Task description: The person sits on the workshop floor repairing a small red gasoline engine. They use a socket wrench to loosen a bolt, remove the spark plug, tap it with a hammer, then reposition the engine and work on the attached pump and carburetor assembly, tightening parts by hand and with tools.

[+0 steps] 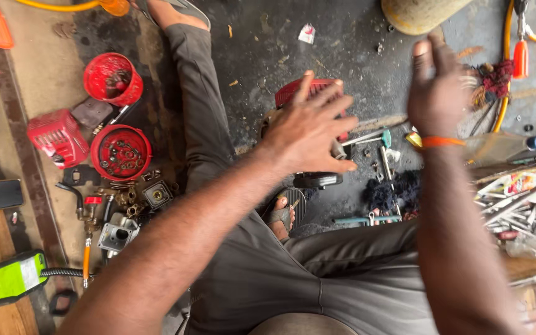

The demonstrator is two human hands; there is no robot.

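- Bare skin, left hand [310, 127]: fingers spread wide, palm down, holding nothing; it hovers over or rests on a red-housed small engine [308, 93] on the floor, contact not clear from this view.
- Right hand [438, 87]: raised above the floor, fingers loosely extended and open, empty; an orange band [442, 142] circles the wrist.
- Red-housed small engine: lies on the dark, stained concrete floor [262, 43] between the person's legs, mostly covered by the left hand; a black round part [317, 180] shows just below it.
- T-handle wrenches [379, 139]: on the floor just right of the engine, between the two hands.
- Dark rag [395, 191]: near the wrenches, below the right wrist.
- Grey trousers [268, 273]: one leg stretched out to the left of the engine, a bare foot [280, 214] in a sandal tucked below it.
- Two red round tubs [116, 115]: well left of the leg, holding small metal parts; a red slatted cover [57, 138] sits just beside them.
- Loose metal fittings and a grey engine block part [118, 232]: below the tubs.
- Pile of assorted tools [522, 205]: far right.
- Yellow hose [505, 56]: upper right, with an orange handle.
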